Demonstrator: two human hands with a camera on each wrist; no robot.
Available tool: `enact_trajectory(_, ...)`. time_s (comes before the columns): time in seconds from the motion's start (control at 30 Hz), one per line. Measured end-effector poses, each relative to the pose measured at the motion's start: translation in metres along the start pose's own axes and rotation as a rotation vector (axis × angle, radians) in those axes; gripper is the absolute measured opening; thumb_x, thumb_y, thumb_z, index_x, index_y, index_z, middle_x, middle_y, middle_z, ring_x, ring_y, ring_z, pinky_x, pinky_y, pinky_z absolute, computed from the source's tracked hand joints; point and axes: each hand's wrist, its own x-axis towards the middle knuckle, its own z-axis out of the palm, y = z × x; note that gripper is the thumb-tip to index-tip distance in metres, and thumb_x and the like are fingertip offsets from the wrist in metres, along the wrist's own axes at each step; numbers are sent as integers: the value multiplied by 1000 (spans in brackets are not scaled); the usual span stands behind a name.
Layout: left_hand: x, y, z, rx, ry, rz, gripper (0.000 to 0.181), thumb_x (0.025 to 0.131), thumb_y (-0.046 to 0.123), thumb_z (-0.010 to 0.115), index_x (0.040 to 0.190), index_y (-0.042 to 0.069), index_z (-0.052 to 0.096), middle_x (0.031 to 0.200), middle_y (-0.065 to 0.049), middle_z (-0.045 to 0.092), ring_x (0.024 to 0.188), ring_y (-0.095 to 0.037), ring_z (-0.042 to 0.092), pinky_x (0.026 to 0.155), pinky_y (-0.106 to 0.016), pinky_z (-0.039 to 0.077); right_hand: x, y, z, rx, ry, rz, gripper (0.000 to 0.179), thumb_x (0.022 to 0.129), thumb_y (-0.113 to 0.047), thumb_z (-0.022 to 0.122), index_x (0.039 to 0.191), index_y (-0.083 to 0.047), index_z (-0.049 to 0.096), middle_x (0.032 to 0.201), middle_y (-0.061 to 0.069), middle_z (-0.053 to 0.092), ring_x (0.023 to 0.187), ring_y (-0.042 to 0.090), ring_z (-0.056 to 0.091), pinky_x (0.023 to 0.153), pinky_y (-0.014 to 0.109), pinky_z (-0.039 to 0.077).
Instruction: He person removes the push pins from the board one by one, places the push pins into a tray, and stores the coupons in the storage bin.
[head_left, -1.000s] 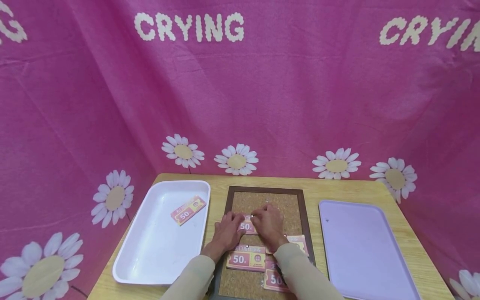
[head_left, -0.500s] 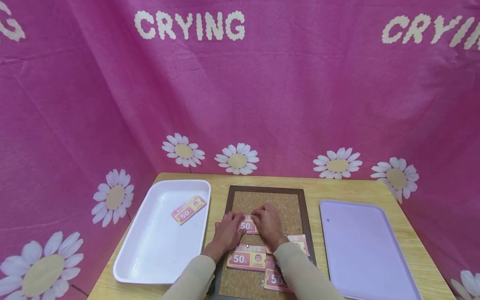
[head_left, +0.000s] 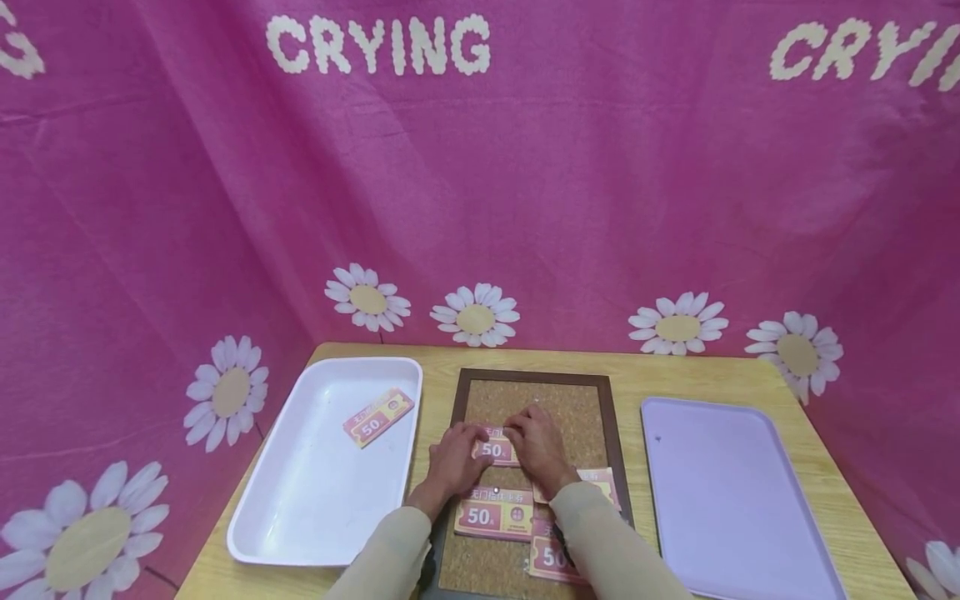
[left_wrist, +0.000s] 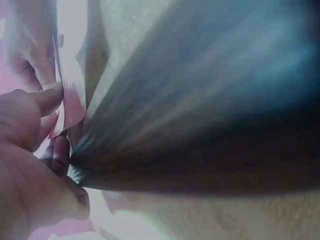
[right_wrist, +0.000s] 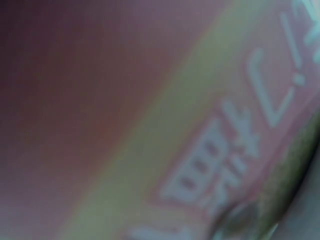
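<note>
On the framed cork board (head_left: 480, 577), a pink-and-yellow coupon (head_left: 492, 451) marked 50 lies between the two hands. My left hand (head_left: 453, 460) pinches its left end; in the left wrist view, thumb and fingers close on the edge of the coupon (left_wrist: 75, 102). My right hand (head_left: 537, 442) has curled fingers at the coupon's top middle and covers its right part. A push pin at those fingertips is hidden now. Below, another coupon (head_left: 493, 517) has a small round-headed pin (head_left: 496, 490) at its top edge. The right wrist view shows a blurred coupon (right_wrist: 200, 165) close up.
More coupons, one at lower right (head_left: 549, 557) and one at right (head_left: 600, 482), lie partly under the right forearm. A white tray (head_left: 300, 500) with one coupon (head_left: 378, 416) stands left. A lilac tray (head_left: 735, 500) stands right on the wooden table (head_left: 675, 379).
Both hands stay at the same coupon, with only slight finger shifts. The pin head seen at the right fingertips a second ago is covered now. The head view has tilted slightly.
</note>
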Motion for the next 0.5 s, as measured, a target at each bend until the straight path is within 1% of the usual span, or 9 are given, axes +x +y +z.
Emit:
enact_trajectory(0.07, 0, 0, 0, -6, -5, -5, 27, 85, 33, 72, 109, 24, 64, 119, -2, 58, 113, -22, 52, 81, -41, 37, 0, 1, 1, -18, 18, -23, 5, 85, -19, 72, 86, -15, 74, 85, -1, 60, 83, 19, 55, 76, 36, 42)
enact_trajectory(0.2, -1, 1, -1, 3, 5, 3, 32, 84, 33, 72, 112, 23, 63, 117, -2, 58, 111, -22, 53, 79, -41, 38, 0, 1, 2, -32, 39, -48, 6, 85, -19, 72, 85, -14, 73, 84, -1, 61, 83, 20, 56, 77, 38, 43)
enact_trajectory(0.3, -1, 2, -2, 9, 12, 3, 34, 84, 33, 72, 115, 22, 63, 118, -3, 58, 112, -22, 53, 79, -41, 39, 1, 1, 1, -34, 38, -52, 6, 85, -20, 72, 84, -14, 73, 85, 0, 61, 84, 21, 58, 77, 39, 44)
enact_trajectory(0.5, -1, 3, -3, 11, 3, -15, 37, 84, 34, 72, 118, 21, 63, 120, -4, 58, 113, -22, 53, 80, -42, 39, 1, 1, 3, -47, 21, -44, 7, 86, -21, 71, 83, -15, 72, 85, 0, 62, 85, 21, 59, 77, 40, 45)
